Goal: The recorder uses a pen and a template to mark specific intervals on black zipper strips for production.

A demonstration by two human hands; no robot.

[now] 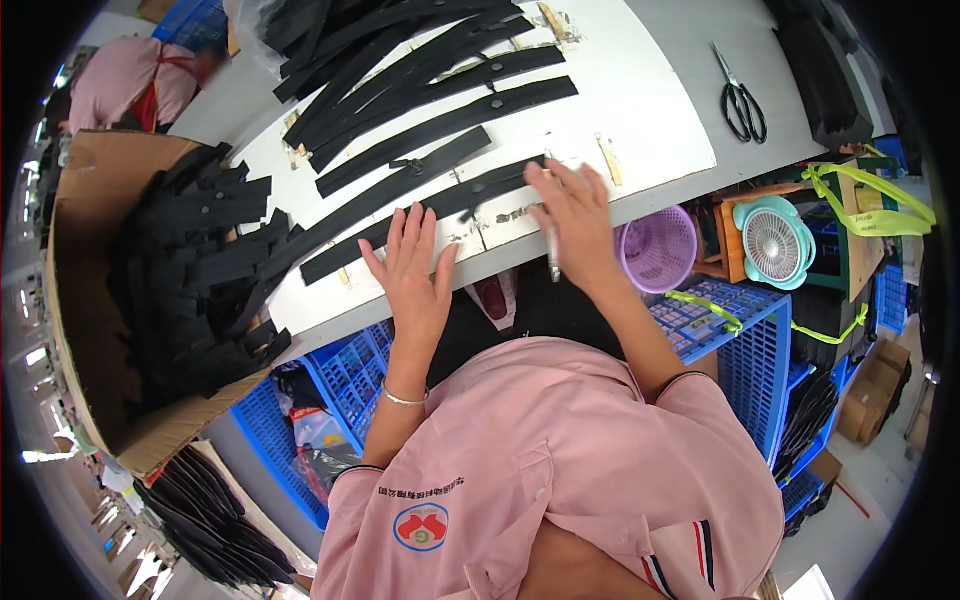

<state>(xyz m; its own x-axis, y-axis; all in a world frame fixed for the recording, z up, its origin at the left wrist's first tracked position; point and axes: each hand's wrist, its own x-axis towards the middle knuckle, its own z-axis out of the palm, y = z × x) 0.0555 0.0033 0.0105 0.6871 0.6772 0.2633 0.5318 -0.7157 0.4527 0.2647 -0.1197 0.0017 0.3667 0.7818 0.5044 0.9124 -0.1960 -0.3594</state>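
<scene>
A long black fabric strip (370,240) lies slanting across the white board (650,110) at its near edge. My left hand (412,265) rests flat on its left half, fingers spread and holding nothing. At the strip's right end is my right hand (578,222), fingers bent, with a slim silvery pen-like tool (555,258) sticking out below the palm. Its exact kind cannot be made out. Farther back lie several more black strips (450,125), some with a small round disc on them; one strip (440,165) runs left toward a box.
A cardboard box (75,240) heaped with black strips (200,260) stands left. Black-handled scissors (742,105) lie on the grey table at right. Beside the near edge are a purple basket (665,250), a small turquoise fan (775,245) and blue crates (755,350). Another person (130,80) bends at far left.
</scene>
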